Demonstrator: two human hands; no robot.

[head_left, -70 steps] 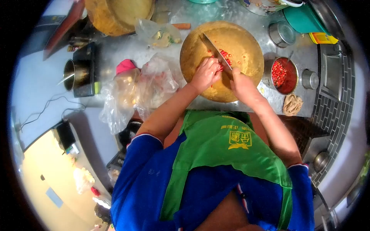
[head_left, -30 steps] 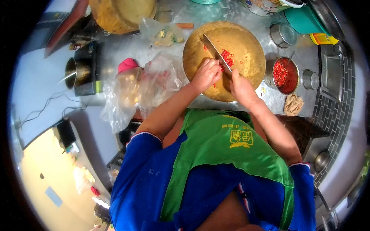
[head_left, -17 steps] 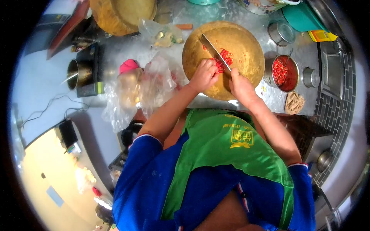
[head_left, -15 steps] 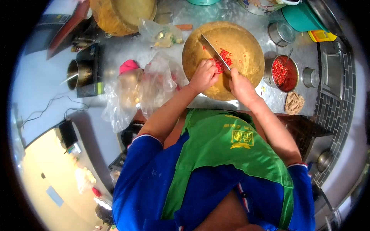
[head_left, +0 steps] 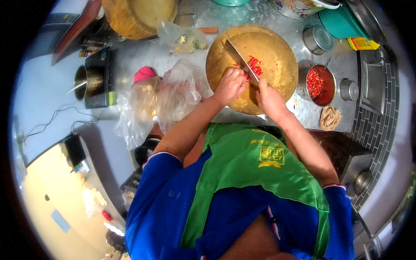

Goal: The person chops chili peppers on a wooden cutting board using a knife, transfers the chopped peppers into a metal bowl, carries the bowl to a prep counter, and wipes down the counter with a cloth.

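My right hand [head_left: 270, 99] is closed round the handle of a cleaver [head_left: 239, 57], whose blade slants up to the left over a round wooden chopping board [head_left: 277, 45]. Left of the blade, my left hand [head_left: 230, 86] has its fingers curled down onto red chillies, which are mostly hidden beneath them. Chopped red chillies [head_left: 256, 66] lie in a small heap on the blade's right side, with a few loose bits further right.
A metal pot of chopped chillies [head_left: 315, 82] stands right of the board, by a crumpled brown cloth [head_left: 331, 118] and a lidded tin [head_left: 318, 39]. Clear plastic bags [head_left: 180, 89] lie to the left. Another thick round board [head_left: 130, 17] is at the back left.
The cleaver and both hands stay in nearly the same place on the board. The chopped heap looks slightly altered beside the blade, and the whole view has shifted a little.
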